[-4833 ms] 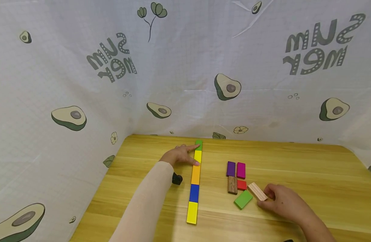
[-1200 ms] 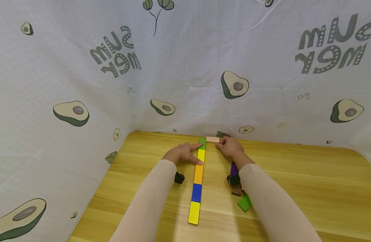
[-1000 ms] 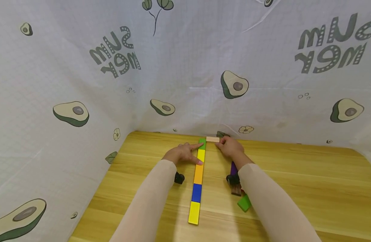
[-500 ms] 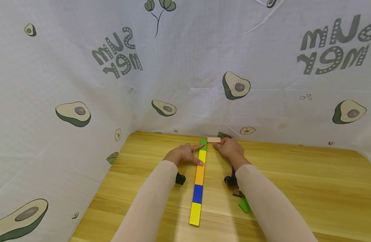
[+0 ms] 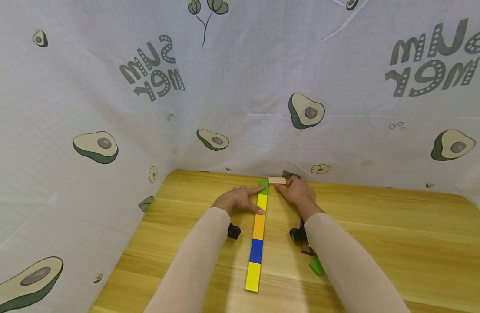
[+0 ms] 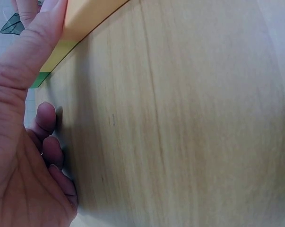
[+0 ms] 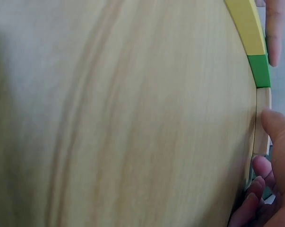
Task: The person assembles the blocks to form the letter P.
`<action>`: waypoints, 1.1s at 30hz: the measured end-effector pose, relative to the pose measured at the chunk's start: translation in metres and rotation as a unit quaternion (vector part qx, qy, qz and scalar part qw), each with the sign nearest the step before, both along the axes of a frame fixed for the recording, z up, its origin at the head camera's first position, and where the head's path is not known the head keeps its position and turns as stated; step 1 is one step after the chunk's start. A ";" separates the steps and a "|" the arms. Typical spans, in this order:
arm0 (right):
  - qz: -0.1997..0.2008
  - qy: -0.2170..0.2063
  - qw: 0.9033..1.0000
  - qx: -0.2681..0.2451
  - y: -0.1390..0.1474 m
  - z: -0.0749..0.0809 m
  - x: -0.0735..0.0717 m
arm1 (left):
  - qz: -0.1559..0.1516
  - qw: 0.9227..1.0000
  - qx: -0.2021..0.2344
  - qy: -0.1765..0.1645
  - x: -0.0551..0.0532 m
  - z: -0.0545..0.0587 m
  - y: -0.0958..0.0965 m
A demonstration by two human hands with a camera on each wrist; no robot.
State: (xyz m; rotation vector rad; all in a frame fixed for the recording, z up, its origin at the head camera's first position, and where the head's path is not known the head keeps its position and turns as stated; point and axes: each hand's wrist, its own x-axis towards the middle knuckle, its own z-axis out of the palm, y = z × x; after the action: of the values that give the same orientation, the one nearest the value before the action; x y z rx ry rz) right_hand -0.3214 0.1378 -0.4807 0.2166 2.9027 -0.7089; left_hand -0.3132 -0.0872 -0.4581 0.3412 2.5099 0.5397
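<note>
A row of flat coloured blocks [image 5: 258, 226] runs away from me down the wooden table [image 5: 380, 226]: yellow, blue, orange, yellow, then green [image 5: 264, 187] at the far end. My left hand [image 5: 252, 199] lies along the row's left side, index finger at the green block and thumb against the yellow one [image 6: 62, 49]. My right hand [image 5: 286, 184] pinches a light wooden block [image 5: 276, 180] lying crosswise at the far end, just right of the green block. In the right wrist view the thumb [image 7: 277, 127] rests on this block [image 7: 262, 113].
My right forearm partly hides a purple block [image 5: 301, 222], a brown block [image 5: 305, 249] and a green block [image 5: 316, 266]. A white cloth printed with avocados [image 5: 240, 87] walls the table at the back and left. Bare tabletop stretches to the right.
Since 4.8 s ago my right hand has carried the light wooden block from the group at right to the row's far end. In the last second it barely moved; the left hand stayed.
</note>
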 end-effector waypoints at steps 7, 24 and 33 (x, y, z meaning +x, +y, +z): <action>0.004 0.000 1.000 -0.008 0.000 0.003 0.002 | 0.005 1.000 -0.001 -0.004 -0.001 0.000 0.000; 0.036 0.003 0.999 -0.034 0.010 0.000 0.004 | 0.005 1.000 0.002 -0.009 0.000 0.001 0.001; 0.102 -0.047 0.979 -0.169 0.026 0.015 0.016 | 0.012 1.000 0.003 -0.015 0.000 0.000 0.001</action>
State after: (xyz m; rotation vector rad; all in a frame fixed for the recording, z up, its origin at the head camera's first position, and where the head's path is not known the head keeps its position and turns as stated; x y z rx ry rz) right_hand -0.3058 0.1642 -0.4659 -0.0828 2.6105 -1.0998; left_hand -0.3137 -0.0860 -0.4578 0.3037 2.4877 0.5567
